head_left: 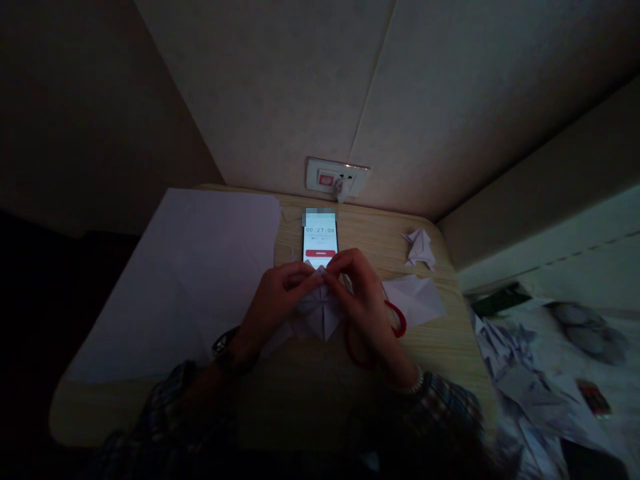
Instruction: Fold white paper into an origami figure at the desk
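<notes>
At the left of the frame we find a broad stack of white sheets, flat and, on top, largely unfolded; we take it as stock not yet used. Toward the centre, our left hand is nearly closed, thumb and fingertips pinching the top of the folded paper. That piece sits at the centre of the frame, a layered form with a middle crease and a point facing down. We judge its folding well begun but unfinished; our fingers hide the upper part, so we cannot tell how many folds are left.

Just beyond our fingertips, the phone shows a running count and leaves little room on that side. Above it is the wall socket. Our right hand is curled in, thumb and forefinger closed on the same top edge. Beneath its wrist lie red loop handles, probably of scissors, close enough to snag.

Farther right is a creased loose paper, and above it a small paper figure that looks complete. At lower right, off the table, lies a heap of folded papers.
</notes>
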`<action>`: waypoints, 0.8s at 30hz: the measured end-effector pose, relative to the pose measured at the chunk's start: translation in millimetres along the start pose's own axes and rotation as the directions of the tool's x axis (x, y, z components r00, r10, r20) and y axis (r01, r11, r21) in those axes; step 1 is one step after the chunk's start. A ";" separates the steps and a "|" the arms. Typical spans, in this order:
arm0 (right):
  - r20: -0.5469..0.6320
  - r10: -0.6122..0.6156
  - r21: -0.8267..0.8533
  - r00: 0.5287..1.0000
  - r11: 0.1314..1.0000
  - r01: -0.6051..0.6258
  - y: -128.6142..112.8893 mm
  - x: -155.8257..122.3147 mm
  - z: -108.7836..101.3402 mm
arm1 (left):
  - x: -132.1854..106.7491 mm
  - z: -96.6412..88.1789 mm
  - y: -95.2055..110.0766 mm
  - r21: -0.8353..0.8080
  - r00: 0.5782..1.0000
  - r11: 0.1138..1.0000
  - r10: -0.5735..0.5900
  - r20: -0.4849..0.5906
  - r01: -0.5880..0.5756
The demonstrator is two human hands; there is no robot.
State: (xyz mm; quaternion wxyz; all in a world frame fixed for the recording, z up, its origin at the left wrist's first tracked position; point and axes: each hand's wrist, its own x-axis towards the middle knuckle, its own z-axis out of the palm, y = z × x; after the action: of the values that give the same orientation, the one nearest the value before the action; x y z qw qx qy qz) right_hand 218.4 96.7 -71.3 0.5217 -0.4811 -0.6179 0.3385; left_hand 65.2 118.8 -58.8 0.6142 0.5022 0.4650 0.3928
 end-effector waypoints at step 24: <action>0.002 0.118 0.019 0.993 0.993 -0.118 -0.2 -1.6 3.5 | -5.0 5.0 2.0 0.070 0.990 0.996 0.069 -0.120 -0.061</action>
State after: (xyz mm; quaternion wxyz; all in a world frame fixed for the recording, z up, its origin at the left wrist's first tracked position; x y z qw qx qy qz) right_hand 215.0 95.5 -72.5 0.5048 -0.5116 -0.5855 0.3749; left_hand 68.6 113.1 -55.6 0.5545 0.5123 0.4977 0.4270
